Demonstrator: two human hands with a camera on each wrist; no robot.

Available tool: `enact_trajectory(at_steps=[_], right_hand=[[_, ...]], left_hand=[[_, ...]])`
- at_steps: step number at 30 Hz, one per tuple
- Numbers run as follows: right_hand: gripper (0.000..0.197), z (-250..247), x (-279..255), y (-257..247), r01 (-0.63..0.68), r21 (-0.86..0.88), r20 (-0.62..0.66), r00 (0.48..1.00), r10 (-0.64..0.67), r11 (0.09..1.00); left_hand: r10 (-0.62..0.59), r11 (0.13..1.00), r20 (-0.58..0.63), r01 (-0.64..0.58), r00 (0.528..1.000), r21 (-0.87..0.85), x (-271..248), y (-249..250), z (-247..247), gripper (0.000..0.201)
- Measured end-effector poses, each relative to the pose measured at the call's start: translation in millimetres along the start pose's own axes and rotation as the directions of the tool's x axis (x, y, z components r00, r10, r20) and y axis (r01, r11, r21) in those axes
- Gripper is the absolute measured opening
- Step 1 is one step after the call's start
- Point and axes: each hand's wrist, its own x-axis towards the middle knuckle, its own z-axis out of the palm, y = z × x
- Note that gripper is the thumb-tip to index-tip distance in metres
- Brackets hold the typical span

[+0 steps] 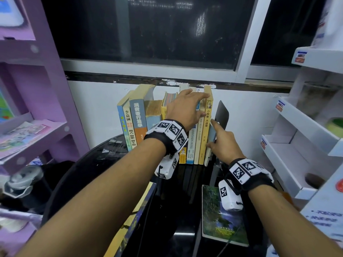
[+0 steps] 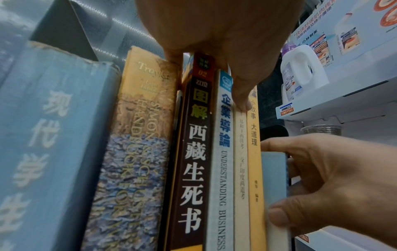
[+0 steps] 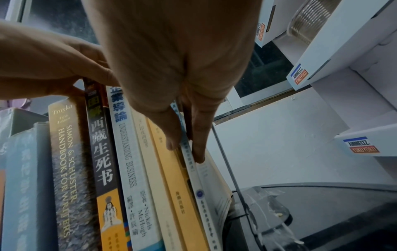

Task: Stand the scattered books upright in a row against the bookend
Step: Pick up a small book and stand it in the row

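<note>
A row of books [image 1: 141, 119] stands upright on the dark round table [image 1: 104, 158], spines toward me. A black bookend [image 1: 222, 114] stands at the row's right end. My left hand [image 1: 193, 104] lies over the tops of the right-hand books with straight fingers, its thumb [image 2: 241, 95] pressing a cream spine. My right hand [image 1: 218, 140] pinches a thin light-blue book [image 1: 211, 138], which stands tilted between the yellow book [image 1: 207, 127] and the bookend. The thin book [image 2: 273, 178] has my thumb low on its spine and my fingers [image 3: 198, 149] along both sides.
Two books lie flat near the table's front: a green landscape-cover book [image 1: 220, 216] and a yellow-and-blue book [image 1: 137, 210] under my left forearm. A purple shelf [image 1: 37, 89] stands at the left, white display shelves [image 1: 297, 127] at the right, a window above.
</note>
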Motion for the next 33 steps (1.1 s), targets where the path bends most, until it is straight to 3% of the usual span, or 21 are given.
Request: enact_trajectory(at_steps=[9,20,28,33], right_hand=[[0.078,-2.1,0.2,-2.1,0.028,0.026,0.086,0.996,-0.030,0.999],[0.075,0.4,1.7,-1.1,0.021,0.035,0.084,0.996,-0.024,0.999],[0.084,-1.0,-2.4,1.1,0.008,0.060,0.095,0.995,-0.013,0.998],[0.080,-7.1,-13.8,3.4,0.023,0.065,0.110,0.993,-0.030,0.998]], left_hand=[[-0.029,0.999,-0.005,0.029,1.000,-0.028,0.9,-2.4,3.7,0.057],[-0.031,0.998,-0.014,0.031,0.999,-0.046,-1.1,-2.2,3.5,0.056],[0.038,0.999,-0.028,-0.039,0.999,-0.021,-6.1,1.4,-2.3,0.055],[0.083,0.996,0.018,-0.083,0.996,-0.036,-7.1,3.0,-7.1,0.057]])
